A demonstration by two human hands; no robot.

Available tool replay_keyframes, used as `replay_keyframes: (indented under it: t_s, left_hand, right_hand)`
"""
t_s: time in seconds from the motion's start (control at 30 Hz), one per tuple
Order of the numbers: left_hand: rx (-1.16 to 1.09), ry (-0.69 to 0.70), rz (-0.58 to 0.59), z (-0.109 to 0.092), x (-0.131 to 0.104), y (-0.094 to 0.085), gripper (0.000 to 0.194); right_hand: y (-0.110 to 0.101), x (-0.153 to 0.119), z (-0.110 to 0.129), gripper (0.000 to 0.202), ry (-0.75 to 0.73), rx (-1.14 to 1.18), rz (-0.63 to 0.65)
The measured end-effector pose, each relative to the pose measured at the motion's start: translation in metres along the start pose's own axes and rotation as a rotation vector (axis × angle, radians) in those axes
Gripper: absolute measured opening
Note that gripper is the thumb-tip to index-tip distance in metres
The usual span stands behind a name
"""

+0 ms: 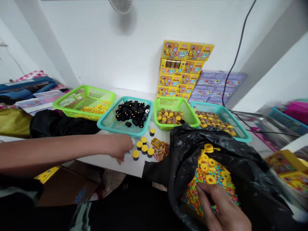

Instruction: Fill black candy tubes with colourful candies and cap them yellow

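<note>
My left hand (119,146) hangs over the white table, its fingers pointing down and blurred. Beside it on the table stand several small black cups with yellow lids (144,149). My right hand (221,205) reaches into a black plastic bag (176,173), fingers curled against a heap of tiny multicoloured beads or candies (197,199). Something dark shows between thumb and fingers, but I cannot make out what it is. Yellow ring-shaped pieces (210,179) lie on top of the heap. Next to the lidded cups is a pile of small printed stickers or cards (160,150).
Behind stand a green basket (72,112) with yellow pieces, a teal basket (106,123) with black cups, another green basket (166,101) and a teal basket (245,137) with filled cups. Yellow boxes (180,69) are stacked against the wall. A black cable (237,54) hangs at right.
</note>
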State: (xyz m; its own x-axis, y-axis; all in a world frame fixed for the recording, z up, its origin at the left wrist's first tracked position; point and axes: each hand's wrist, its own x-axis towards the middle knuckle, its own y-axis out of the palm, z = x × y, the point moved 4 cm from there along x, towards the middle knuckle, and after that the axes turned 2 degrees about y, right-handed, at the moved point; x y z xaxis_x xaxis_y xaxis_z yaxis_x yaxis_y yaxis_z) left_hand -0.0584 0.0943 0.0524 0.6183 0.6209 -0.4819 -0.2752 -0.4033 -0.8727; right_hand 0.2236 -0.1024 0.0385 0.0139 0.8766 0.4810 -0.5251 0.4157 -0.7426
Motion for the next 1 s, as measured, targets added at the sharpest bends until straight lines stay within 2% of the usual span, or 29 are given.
replay_keyframes:
  t_s: [0.13,0.2,0.27,0.3,0.47,0.53,0.63,0.7,0.8,0.9,1.0]
  left_hand:
    - [-0.071,-0.034,-0.124,0.042,0.003,0.037,0.029]
    - [-0.108,-0.014,-0.137,0.053,0.005,0.047,0.020]
    - [-0.147,0.020,-0.162,0.059,0.007,0.051,0.007]
    - [-0.163,0.036,-0.179,0.060,0.008,0.051,0.006]
    - [-0.187,0.051,-0.229,0.061,0.010,0.048,0.023]
    - [-0.175,0.039,-0.232,0.058,0.008,0.045,0.021]
    - [-0.144,0.019,-0.246,0.047,-0.001,0.037,0.009]
    - [-0.125,0.017,-0.268,0.034,-0.006,0.029,0.005]
    - [-0.100,0.036,-0.322,0.011,-0.007,0.011,0.012]
    - [-0.098,0.039,-0.411,-0.008,0.004,-0.010,0.020]
    - [-0.120,0.033,-0.492,-0.026,0.024,-0.023,0.027]
  right_hand:
    - [-0.002,0.018,0.014,0.010,-0.064,0.034,0.066]
    - [0.002,0.033,0.024,0.011,-0.097,0.037,0.150]
    - [0.012,0.051,0.036,0.015,-0.124,0.024,0.244]
    - [0.019,0.061,0.042,0.017,-0.150,0.012,0.282]
    - [0.072,0.109,0.073,0.017,-0.365,-0.195,0.439]
    - [0.095,0.122,0.079,0.010,-0.369,-0.330,0.528]
    - [0.122,0.132,0.081,0.031,-0.265,-0.445,0.638]
    - [0.134,0.133,0.080,0.036,-0.219,-0.453,0.670]
    - [0.145,0.133,0.078,0.025,-0.203,-0.425,0.679]
    - [0.139,0.138,0.072,0.019,-0.170,-0.393,0.627]
    - [0.106,0.149,0.059,0.023,-0.099,-0.374,0.488]
